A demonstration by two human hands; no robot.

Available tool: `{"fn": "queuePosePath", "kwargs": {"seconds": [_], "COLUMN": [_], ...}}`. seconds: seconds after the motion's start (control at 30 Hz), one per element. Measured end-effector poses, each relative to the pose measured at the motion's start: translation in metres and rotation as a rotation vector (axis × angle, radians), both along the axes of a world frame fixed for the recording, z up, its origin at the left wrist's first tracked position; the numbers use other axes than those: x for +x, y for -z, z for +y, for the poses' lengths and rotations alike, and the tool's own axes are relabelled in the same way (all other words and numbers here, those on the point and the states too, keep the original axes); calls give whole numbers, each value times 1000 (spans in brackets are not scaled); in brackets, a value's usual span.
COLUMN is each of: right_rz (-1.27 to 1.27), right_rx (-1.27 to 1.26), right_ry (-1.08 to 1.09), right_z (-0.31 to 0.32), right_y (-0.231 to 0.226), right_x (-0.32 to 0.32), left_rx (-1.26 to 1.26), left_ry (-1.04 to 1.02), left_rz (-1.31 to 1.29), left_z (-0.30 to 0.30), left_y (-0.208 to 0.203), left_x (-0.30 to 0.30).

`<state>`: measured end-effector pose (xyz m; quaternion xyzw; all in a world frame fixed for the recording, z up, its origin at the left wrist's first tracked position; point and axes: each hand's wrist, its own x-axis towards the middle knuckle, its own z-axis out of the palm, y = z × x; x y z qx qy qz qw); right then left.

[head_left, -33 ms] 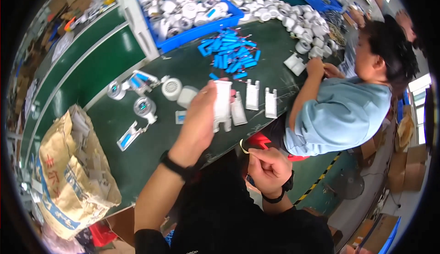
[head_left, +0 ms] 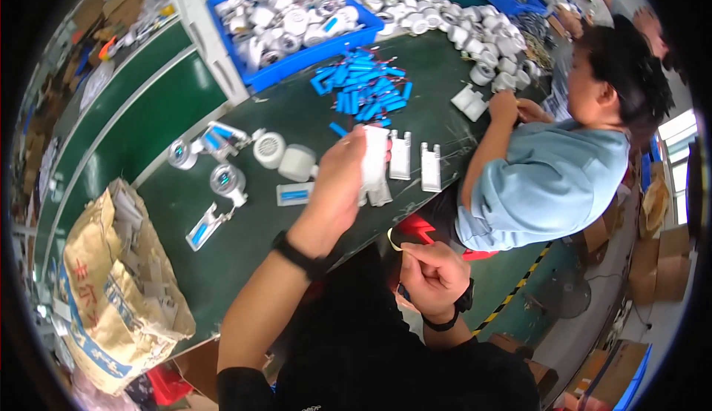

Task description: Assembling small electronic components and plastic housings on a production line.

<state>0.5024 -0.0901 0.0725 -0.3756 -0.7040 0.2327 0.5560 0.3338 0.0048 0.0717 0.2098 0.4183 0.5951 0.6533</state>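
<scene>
My left hand (head_left: pixel 335 189) is closed around a flat white plastic housing (head_left: pixel 374 155), held over the green table; its far side is hidden. Partly behind it lies another white housing (head_left: pixel 380 193), and two more, a near one (head_left: pixel 400 157) and one further right (head_left: pixel 430 168), rest side by side. My right hand (head_left: pixel 436 277), low in front of the table edge, pinches a thin curved yellowish strip (head_left: pixel 394 239) between thumb and fingers. Beyond my left hand is a heap of blue cylindrical cells (head_left: pixel 363 88) with thin wires.
A blue bin (head_left: pixel 311 51) full of white round parts stands at the back, with more white parts (head_left: pixel 489 44) heaped beside it. Round fan-like units (head_left: pixel 228 180) lie left. A paper sack (head_left: pixel 96 255) fills the left front. A co-worker in light blue (head_left: pixel 545 181) handles parts at right.
My left hand has moved a little to the right with the white housing, now covering more of the housing behind it. My right hand stays nearly still with the strip.
</scene>
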Motion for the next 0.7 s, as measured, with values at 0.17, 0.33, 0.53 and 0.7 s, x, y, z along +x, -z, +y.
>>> {"fn": "queuePosePath", "kwargs": {"seconds": [0.17,0.33,0.53,0.7], "right_rz": [24,123,263,997], "right_rx": [-35,-99,-272,-877], "right_ry": [208,230,30,-757], "right_z": [-11,-24,-13,9], "right_y": [5,21,22,36], "right_x": [49,74,61,9], "left_rx": [32,-31,176,189], "left_ry": [94,-130,-109,-73], "left_rz": [66,410,649,721], "left_z": [145,208,154,-46], "left_y": [71,124,56,-30], "left_x": [113,149,86,-30]}}
